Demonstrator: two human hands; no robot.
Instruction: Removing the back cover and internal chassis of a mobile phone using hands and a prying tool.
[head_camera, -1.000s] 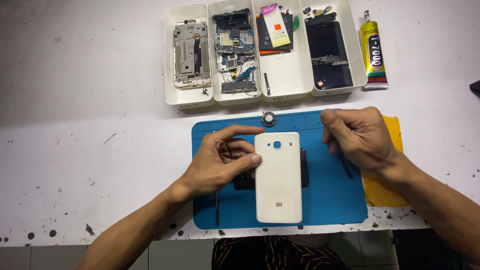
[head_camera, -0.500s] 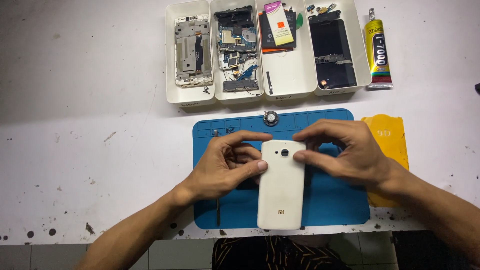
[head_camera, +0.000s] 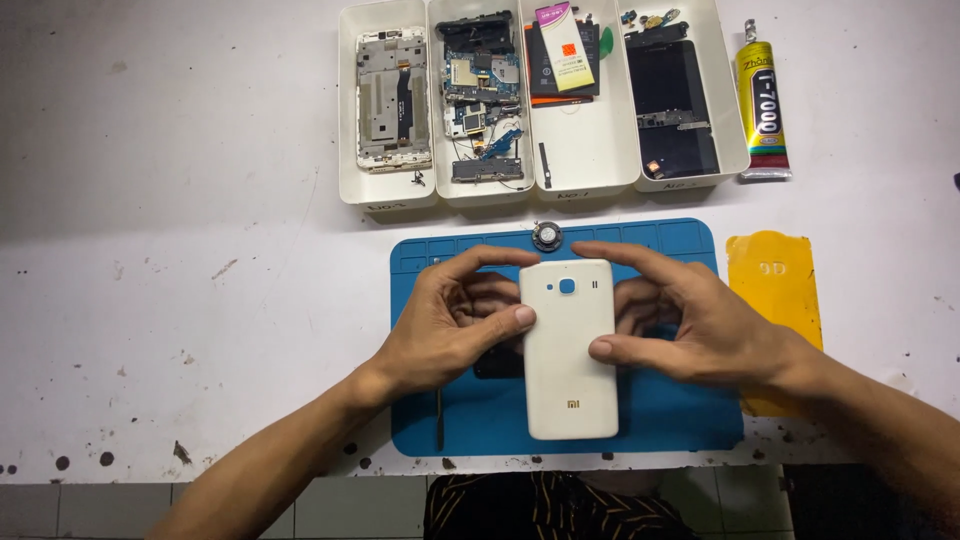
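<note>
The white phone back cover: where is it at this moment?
In the head view the white phone back cover sits centre-frame over the blue work mat, gripped at its edges by the left hand and right hand, below the small round speaker.

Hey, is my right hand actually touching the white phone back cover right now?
Touching. The head view shows the right hand with its thumb pressed on the right edge of the white back cover and its forefinger at the top corner.
</note>
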